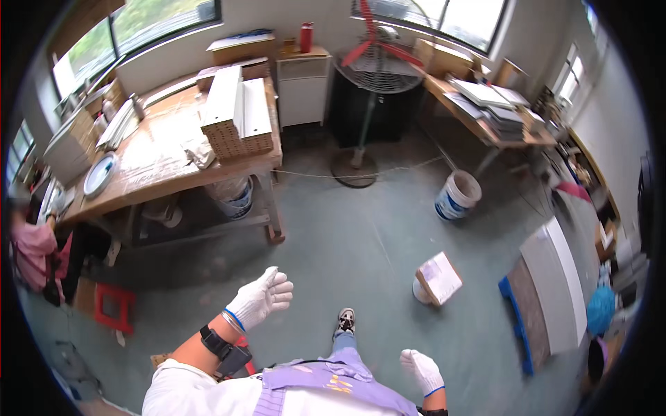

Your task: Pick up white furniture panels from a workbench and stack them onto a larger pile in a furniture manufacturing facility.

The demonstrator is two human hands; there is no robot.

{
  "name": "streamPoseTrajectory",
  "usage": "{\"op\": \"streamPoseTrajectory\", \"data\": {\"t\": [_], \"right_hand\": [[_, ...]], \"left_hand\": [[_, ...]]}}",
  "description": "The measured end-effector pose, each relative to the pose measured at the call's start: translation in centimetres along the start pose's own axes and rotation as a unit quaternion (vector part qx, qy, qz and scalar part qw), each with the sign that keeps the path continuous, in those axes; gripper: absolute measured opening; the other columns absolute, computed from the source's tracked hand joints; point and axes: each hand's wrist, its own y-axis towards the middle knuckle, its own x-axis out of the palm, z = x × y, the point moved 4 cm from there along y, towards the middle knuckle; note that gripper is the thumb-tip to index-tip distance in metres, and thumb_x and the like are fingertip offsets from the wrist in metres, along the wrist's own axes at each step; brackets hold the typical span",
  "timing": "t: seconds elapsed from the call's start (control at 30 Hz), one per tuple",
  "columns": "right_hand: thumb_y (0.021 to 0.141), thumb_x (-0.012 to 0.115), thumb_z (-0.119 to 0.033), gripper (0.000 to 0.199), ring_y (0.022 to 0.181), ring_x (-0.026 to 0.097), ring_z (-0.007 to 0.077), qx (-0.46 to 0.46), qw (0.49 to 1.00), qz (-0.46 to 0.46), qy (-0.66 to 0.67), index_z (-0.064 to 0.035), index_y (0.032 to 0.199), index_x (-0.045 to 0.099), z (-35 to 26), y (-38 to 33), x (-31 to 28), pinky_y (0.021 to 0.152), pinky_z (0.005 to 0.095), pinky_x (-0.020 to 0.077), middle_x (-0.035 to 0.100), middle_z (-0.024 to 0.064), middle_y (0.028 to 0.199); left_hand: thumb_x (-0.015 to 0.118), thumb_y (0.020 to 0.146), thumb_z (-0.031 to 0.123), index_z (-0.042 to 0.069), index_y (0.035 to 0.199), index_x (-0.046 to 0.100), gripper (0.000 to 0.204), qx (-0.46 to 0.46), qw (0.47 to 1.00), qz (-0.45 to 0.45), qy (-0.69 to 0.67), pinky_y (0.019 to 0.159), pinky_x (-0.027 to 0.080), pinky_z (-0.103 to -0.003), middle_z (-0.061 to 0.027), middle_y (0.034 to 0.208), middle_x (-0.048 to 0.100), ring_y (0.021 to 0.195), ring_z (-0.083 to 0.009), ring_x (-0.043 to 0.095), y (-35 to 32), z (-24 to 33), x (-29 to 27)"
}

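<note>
My left hand [260, 299], in a white knit glove with a blue cuff edge, is held out in front of my body. Its fingers are apart, slightly bent, and nothing is in them. Lower and to the right is my right hand [422, 371] in a matching glove; its fingers are curled in, with no object showing. Neither hand touches anything. Nearest to the right hand, though well apart from it, a box with a pale top [440, 279] rests on a white bucket [420, 291] on the floor.
A wooden worktable [163, 132] at left bears stacked white panels [232, 104]. A pedestal fan [378, 66] stands ahead, a bucket [458, 195] right of it. Grey sheets [555, 284] lie on a blue pallet [515, 326]. A person [36, 249] and red stool [115, 306] are at left.
</note>
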Motion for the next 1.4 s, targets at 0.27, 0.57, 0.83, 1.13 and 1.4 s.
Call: {"op": "streamPoseTrajectory", "data": {"t": [0.27,0.57,0.83,1.13,1.4], "right_hand": [[0.093,0.062,-0.024,0.030,0.095,0.065,0.0170,0.007,0.989,-0.074,-0.130,0.0023,0.105,0.069,-21.3,22.4,2.1,0.088,0.0304,0.0509,0.069,0.0086,0.100],[0.102,0.039,-0.043,0.049,0.118,0.059,0.0330,-0.269,0.744,-0.277,-0.546,-0.0062,0.126,0.062,-41.9,36.0,24.3,0.103,0.0387,0.0450,0.063,0.0140,0.129],[0.102,0.040,-0.045,0.052,0.125,0.055,0.0308,-0.324,0.699,-0.353,-0.530,-0.0051,0.128,0.061,-55.2,43.2,39.6,0.106,0.0364,0.0418,0.062,0.0148,0.131],[0.100,0.052,-0.041,0.041,0.083,0.058,0.0136,-0.196,0.813,-0.441,-0.326,-0.0025,0.101,0.066,-66.9,58.3,57.5,0.077,0.0303,0.0487,0.065,0.0023,0.090],[0.100,0.044,-0.047,0.048,0.086,0.065,0.0252,-0.515,0.717,-0.321,-0.343,-0.0073,0.116,0.065,-84.9,71.5,80.2,0.078,0.0349,0.0496,0.068,0.0120,0.096]], "left_hand": [[0.054,0.100,0.047,0.010,0.109,0.054,0.038,0.158,0.969,0.184,-0.042,0.080,0.050,-0.033,-0.0053,0.105,0.057,0.090,-0.0182,0.057,7.4,9.8,3.5],[0.052,0.101,0.045,0.017,0.079,0.039,0.038,0.192,0.954,0.103,-0.207,0.062,0.038,-0.029,0.0014,0.074,0.033,0.066,-0.0141,0.038,15.3,17.6,0.0],[0.056,0.101,0.039,0.016,0.087,0.049,0.028,0.145,0.941,0.157,-0.262,0.058,0.032,-0.028,0.0044,0.070,0.031,0.063,-0.0110,0.033,26.1,28.8,-3.5],[0.057,0.100,0.042,0.016,0.088,0.049,0.029,0.154,0.931,0.206,-0.259,0.063,0.033,-0.030,0.0021,0.078,0.032,0.067,-0.0124,0.034,33.8,34.6,-6.8],[0.050,0.102,0.041,0.004,0.143,0.040,0.056,0.282,0.805,0.374,-0.364,0.107,0.039,-0.054,-0.0179,0.143,0.046,0.132,-0.0367,0.046,38.8,38.4,-7.8]]}}
